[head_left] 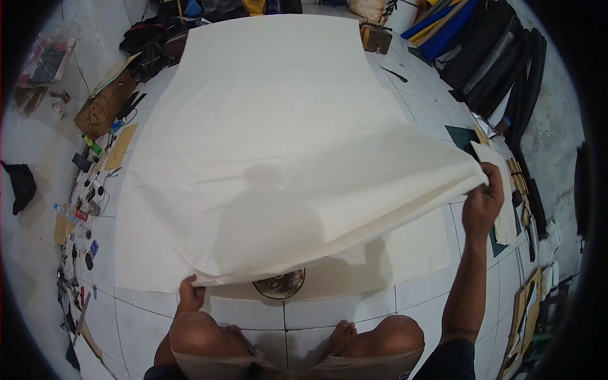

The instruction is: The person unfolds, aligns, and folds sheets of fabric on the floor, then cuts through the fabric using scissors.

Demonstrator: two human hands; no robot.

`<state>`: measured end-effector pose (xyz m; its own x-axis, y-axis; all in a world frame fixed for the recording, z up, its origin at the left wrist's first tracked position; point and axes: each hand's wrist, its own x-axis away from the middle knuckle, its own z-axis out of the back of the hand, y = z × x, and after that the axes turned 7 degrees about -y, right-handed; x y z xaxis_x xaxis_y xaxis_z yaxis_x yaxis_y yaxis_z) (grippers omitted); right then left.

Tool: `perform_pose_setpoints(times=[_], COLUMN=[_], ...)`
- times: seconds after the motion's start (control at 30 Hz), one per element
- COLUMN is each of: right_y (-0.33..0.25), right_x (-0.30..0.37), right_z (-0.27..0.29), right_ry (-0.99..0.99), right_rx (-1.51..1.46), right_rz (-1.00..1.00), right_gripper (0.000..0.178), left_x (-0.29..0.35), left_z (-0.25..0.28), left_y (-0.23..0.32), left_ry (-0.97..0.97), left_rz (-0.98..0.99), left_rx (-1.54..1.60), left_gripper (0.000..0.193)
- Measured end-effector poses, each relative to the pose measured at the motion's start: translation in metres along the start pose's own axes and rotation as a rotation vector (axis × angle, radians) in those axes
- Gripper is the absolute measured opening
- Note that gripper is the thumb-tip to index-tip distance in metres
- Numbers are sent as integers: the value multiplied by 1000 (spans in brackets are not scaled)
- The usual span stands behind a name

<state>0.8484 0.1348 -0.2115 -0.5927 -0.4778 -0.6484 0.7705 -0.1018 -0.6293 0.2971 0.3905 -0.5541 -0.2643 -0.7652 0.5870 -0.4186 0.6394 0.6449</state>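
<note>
A large cream-white sheet of fabric (278, 133) lies spread over the white tiled floor. Its near edge is lifted off the floor. My left hand (189, 294) grips the near left corner low, just above my left knee. Raised at the right, my right hand (483, 199) pinches the near right corner, so the edge sags between the two hands. A second cream layer (405, 250) lies flat beneath the lifted edge. A round dark floor drain (280, 283) shows under the lifted edge. I am squatting, knees and bare feet at the bottom.
Small tools and clutter (85, 190) line the floor at the left, with a brown cardboard box (104, 104). Black rolls (506, 69) and blue and yellow rolls (437, 22) lie at the upper right. Cardboard pieces (525, 304) and a green cutting mat (462, 134) sit at the right.
</note>
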Motion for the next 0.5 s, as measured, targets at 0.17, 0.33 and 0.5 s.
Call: perform_pose_setpoints(times=[0.17, 0.33, 0.5], right_y=[40, 130, 179], right_x=[6, -49, -177], right_z=[52, 33, 7], right_ry=[-193, -379, -243], right_rx=[351, 800, 753], right_rz=[-37, -145, -205], right_gripper=[18, 37, 45], left_x=[-25, -81, -63], left_z=[6, -117, -323], left_y=[116, 287, 431], left_ry=[80, -195, -278], left_rz=[-352, -646, -774], left_rx=[8, -169, -202], left_gripper=[25, 22, 33])
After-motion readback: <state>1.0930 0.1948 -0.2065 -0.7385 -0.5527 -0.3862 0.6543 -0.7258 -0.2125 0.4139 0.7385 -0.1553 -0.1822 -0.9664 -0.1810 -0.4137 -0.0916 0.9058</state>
